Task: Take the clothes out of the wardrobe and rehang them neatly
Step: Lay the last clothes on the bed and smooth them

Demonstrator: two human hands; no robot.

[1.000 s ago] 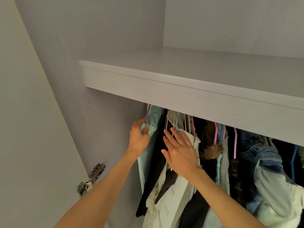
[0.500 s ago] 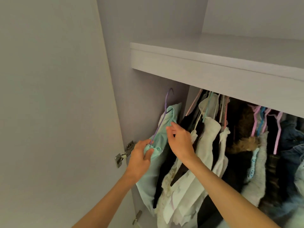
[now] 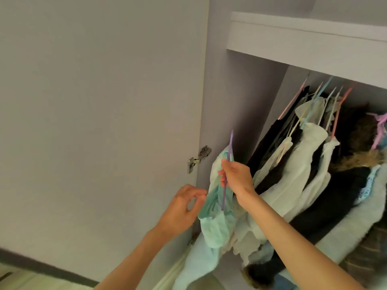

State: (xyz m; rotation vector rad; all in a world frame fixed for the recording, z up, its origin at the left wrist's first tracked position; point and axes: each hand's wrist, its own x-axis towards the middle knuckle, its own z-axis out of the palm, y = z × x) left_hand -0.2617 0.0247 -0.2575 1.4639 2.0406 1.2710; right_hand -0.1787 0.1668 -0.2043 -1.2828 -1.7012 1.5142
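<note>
Pale grey wardrobe panels fill your head view: the open door (image 3: pixel 94 122) takes up the left half, with a metal hinge (image 3: pixel 199 156) where it meets the side wall, and a thick shelf (image 3: pixel 303 45) crosses the upper right. Under that shelf, the hanging clothes (image 3: pixel 303 164) crowd together on pink, blue and pale hangers, slanting across the picture: white and cream tops, black pieces, a fur-trimmed dark coat (image 3: pixel 360 151) farther right.

Your right hand (image 3: pixel 236 176) is raised in front of the leftmost garments, its fingers curled round the purple hanger (image 3: pixel 227 172), whose hook points up free of the rail, in front of the side wall. The mint-green garment (image 3: pixel 215 222) droops from that hanger, bunched and hanging low between your 2 forearms, just left of the white tops.

Your left hand (image 3: pixel 184 208) sits lower, beside the door edge, with thumb and forefinger bent toward the garment's left edge; motion blur there means you cannot tell whether they actually pinch the cloth or only touch it.
</note>
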